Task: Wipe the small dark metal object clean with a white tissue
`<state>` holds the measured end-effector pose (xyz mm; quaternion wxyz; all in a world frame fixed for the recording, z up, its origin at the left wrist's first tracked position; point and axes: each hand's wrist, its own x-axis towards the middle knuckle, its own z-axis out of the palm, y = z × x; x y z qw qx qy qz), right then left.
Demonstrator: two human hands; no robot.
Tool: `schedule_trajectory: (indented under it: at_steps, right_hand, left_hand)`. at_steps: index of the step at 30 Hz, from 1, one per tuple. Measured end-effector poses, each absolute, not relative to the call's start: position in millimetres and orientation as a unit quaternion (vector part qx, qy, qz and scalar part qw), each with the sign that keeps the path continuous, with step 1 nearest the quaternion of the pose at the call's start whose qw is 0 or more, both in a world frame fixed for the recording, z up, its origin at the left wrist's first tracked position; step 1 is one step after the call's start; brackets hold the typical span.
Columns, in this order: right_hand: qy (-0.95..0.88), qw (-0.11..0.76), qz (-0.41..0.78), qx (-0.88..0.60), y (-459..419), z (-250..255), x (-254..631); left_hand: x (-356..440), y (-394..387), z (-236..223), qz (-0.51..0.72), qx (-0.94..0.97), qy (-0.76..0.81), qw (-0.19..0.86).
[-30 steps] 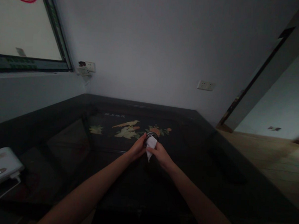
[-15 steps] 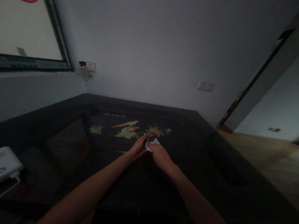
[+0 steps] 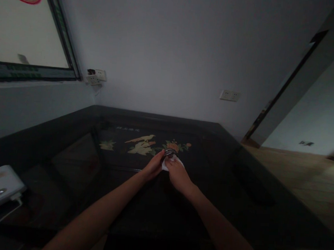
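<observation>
Close together over the dark table, my two hands meet at a small dark, shiny, rounded object [image 3: 169, 152]; its exact kind cannot be made out in the dim light. My left hand [image 3: 154, 165] grips it from the left side, fingers closed around its edge. A white tissue [image 3: 165, 166] is bunched in my right hand [image 3: 178, 175], whose fingers press it against the near side of the object. Part of the object is hidden behind the tissue and fingers.
The glossy black table [image 3: 157, 210] bears a painted bird [image 3: 141, 138] and flowers. At far left lies a white box-like device [image 3: 3, 187] with a cable. A long dark object [image 3: 253, 185] rests on the right. Behind stands a wall with sockets [image 3: 229, 95].
My right hand has shifted slightly with the tissue, which now spreads more to the right under its fingers. My left hand keeps its hold on the dark object.
</observation>
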<state>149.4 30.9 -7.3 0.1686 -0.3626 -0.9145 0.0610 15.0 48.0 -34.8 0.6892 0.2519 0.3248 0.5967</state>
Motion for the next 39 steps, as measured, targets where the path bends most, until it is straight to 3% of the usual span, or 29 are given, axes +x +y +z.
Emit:
schedule_trajectory:
  at_steps: [8,12,15,21,27,32,39]
  right_hand:
    - [-0.717,0.360,0.485,-0.347,42.2,-17.3,142.7]
    - [-0.644,0.408,0.561,-0.323,41.9,-20.9,138.9]
    - [-0.730,0.352,0.475,-0.343,39.8,-14.9,142.8]
    - [-0.909,0.180,0.158,-0.341,33.1,-0.7,153.4]
    - [-0.923,0.119,-0.055,-0.362,31.8,-6.1,149.9]
    - [-0.895,0.116,-0.116,-0.414,23.9,-10.0,141.5]
    - [-0.876,0.097,-0.107,-0.460,12.3,-2.5,138.7]
  left_hand:
    - [12.9,51.6,-38.8,0.606,0.234,0.350,0.675]
    - [16.3,51.7,-34.6,0.621,0.216,0.337,0.674]
    - [16.6,50.3,-32.5,0.621,0.212,0.345,0.671]
    - [14.6,48.1,-31.7,0.595,0.227,0.333,0.695]
    - [18.5,49.2,-29.9,0.605,0.206,0.332,0.694]
    - [17.9,50.9,-33.5,0.613,0.209,0.332,0.686]
    - [16.4,54.5,-42.6,0.616,0.240,0.320,0.678]
